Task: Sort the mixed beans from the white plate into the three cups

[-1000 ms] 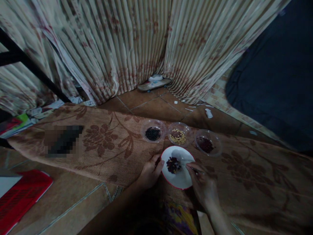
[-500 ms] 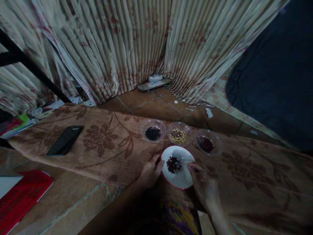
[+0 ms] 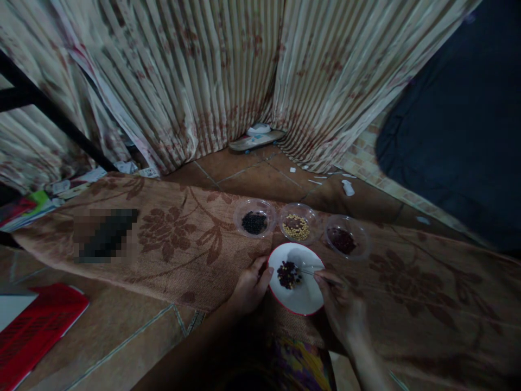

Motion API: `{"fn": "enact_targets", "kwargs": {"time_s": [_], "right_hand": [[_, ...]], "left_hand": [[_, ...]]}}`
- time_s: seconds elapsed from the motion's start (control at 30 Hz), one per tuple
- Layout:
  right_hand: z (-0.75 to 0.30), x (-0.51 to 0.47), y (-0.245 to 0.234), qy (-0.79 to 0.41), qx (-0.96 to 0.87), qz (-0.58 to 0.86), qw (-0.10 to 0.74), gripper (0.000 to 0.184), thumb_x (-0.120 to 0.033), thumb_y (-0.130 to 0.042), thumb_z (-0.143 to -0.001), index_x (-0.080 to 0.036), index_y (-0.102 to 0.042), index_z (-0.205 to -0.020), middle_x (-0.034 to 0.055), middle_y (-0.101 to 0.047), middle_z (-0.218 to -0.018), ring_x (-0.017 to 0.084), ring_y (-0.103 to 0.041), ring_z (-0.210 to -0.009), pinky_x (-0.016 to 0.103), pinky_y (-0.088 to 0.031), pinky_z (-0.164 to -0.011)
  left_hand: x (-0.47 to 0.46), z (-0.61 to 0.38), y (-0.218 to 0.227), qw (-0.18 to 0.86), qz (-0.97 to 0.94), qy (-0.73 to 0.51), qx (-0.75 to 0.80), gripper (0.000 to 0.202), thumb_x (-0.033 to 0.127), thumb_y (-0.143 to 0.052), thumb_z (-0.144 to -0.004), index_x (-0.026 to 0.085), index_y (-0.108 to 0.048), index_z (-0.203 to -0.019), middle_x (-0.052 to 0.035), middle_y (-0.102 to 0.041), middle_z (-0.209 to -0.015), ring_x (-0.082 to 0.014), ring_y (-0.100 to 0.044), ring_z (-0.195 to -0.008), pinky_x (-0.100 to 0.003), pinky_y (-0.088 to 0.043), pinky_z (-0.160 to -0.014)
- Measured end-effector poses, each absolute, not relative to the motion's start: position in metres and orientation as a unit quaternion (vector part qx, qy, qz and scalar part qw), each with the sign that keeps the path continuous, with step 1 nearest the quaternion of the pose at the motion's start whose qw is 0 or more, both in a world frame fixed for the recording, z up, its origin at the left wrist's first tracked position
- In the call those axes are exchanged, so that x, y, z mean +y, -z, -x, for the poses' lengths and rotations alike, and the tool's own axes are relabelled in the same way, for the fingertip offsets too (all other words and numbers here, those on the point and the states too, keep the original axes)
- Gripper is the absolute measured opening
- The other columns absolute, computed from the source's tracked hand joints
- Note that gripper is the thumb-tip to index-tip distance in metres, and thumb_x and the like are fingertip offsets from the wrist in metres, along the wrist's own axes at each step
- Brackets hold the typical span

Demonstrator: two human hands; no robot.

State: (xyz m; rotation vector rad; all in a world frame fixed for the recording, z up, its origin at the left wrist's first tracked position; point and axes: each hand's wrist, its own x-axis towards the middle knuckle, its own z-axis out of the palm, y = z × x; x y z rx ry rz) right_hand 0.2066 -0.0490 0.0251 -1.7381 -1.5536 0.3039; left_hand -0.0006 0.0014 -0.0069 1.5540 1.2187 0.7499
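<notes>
A shallow white bowl (image 3: 299, 301) with a red rim sits near the front edge of the cloth-covered table. Mixed dark and pale beans (image 3: 288, 275) are heaped left of its middle. My left hand (image 3: 251, 288) grips the rim on the left, thumb on top. Over the right rim, my right hand (image 3: 340, 304) is closed on slim metal tweezers (image 3: 308, 271), whose tips reach the beans. Behind the bowl stand three clear plastic bowls: one with black beans (image 3: 254, 222), one with yellow beans (image 3: 297, 227), one with dark red beans (image 3: 342, 240).
A brown floral cloth (image 3: 183, 271) covers the table. A blurred-out dark object (image 3: 108, 236) lies at its left. Beyond are a skateboard (image 3: 256, 141), striped curtains (image 3: 228, 70) and scraps on the tiled floor. A red item (image 3: 49, 326) is at lower left; dark fabric (image 3: 456, 125) hangs at right.
Hands, bowl and beans are almost where they were. My right hand has shifted very slightly with the tweezers. The dark phone on the left is now blurred out.
</notes>
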Motion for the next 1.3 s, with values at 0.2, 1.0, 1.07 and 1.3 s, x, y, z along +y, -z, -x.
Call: {"fn": "enact_targets", "kwargs": {"time_s": [0.2,1.0,1.07,1.3], "right_hand": [[-0.206,-0.050,-0.029,-0.133,-0.613,0.679,0.382,0.022,-0.038,-0.053,-0.085,-0.021,-0.067,-0.082,0.0044,-0.070,-0.087,0.018,-0.066,-0.081,0.029,-0.050,-0.073],[-0.204,-0.048,-0.026,-0.134,-0.604,0.684,0.387,0.024,-0.038,-0.052,-0.085,-0.021,-0.068,-0.082,0.0053,-0.071,-0.085,0.019,-0.067,-0.077,0.030,-0.052,-0.070],[-0.204,-0.048,-0.025,-0.135,-0.605,0.681,0.389,0.023,-0.037,-0.052,-0.085,-0.021,-0.068,-0.082,0.0051,-0.071,-0.084,0.019,-0.067,-0.077,0.030,-0.052,-0.070],[-0.218,-0.050,-0.040,-0.124,-0.531,0.708,0.449,0.023,-0.041,-0.059,-0.081,-0.019,-0.068,-0.082,0.0060,-0.071,-0.082,0.019,-0.067,-0.074,0.029,-0.052,-0.065]], "left_hand": [[0.002,0.001,0.005,0.493,-0.643,-0.312,0.496,0.034,0.035,-0.042,-0.092,0.019,-0.054,-0.118,-0.0044,-0.069,-0.097,-0.0177,-0.064,-0.083,-0.026,-0.048,-0.076],[0.002,0.000,0.005,0.500,-0.634,-0.311,0.501,0.036,0.036,-0.043,-0.091,0.019,-0.054,-0.121,-0.0041,-0.070,-0.101,-0.0178,-0.065,-0.085,-0.026,-0.048,-0.076],[0.002,0.000,0.005,0.498,-0.635,-0.312,0.502,0.035,0.035,-0.043,-0.091,0.019,-0.054,-0.120,-0.0041,-0.070,-0.101,-0.0178,-0.065,-0.085,-0.026,-0.048,-0.076],[0.001,0.000,0.006,0.496,-0.632,-0.313,0.507,0.034,0.036,-0.043,-0.091,0.019,-0.055,-0.117,-0.0039,-0.070,-0.096,-0.0176,-0.064,-0.082,-0.026,-0.048,-0.075]]}}
